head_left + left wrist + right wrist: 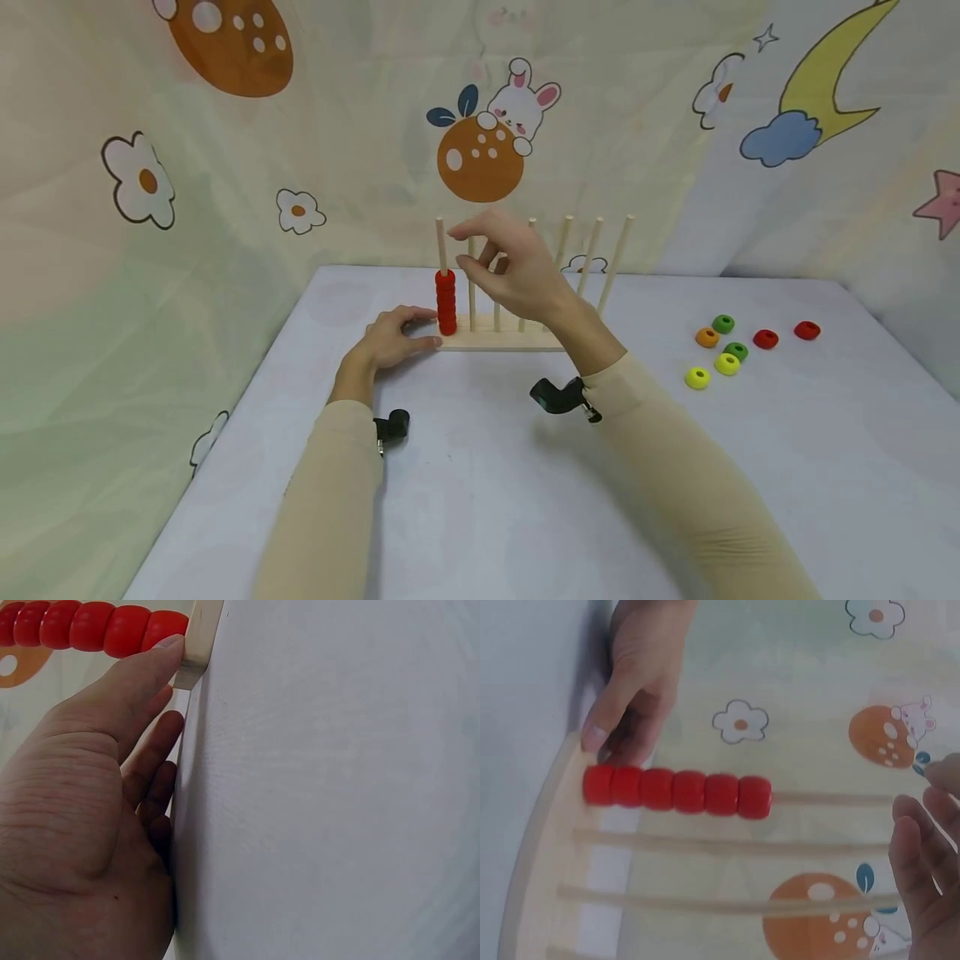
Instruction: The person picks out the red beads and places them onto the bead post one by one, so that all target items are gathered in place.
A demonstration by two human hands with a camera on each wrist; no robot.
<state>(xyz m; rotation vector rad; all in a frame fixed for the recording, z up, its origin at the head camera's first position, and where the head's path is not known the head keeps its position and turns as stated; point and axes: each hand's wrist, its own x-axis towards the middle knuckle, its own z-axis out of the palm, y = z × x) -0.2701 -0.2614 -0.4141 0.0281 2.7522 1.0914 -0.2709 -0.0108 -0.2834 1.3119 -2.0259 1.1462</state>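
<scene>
A wooden bead rack, its base (501, 343) flat on the table, carries a row of upright pegs. Several red beads (446, 304) are stacked on the leftmost peg (441, 240), whose upper part is bare. My left hand (386, 339) holds the left end of the base, its thumb (161, 660) at the front edge and its fingers partly hidden behind. Above the rack, close to the top of the leftmost peg, is my right hand (517, 268). Its thumb and index finger are apart, with nothing between them, and it hides parts of the middle pegs.
Loose beads lie on the table right of the rack: red ones (766, 339), green ones (723, 324), an orange one (707, 337) and yellow ones (697, 378). A printed cloth (360, 150) hangs behind the white table (465, 500).
</scene>
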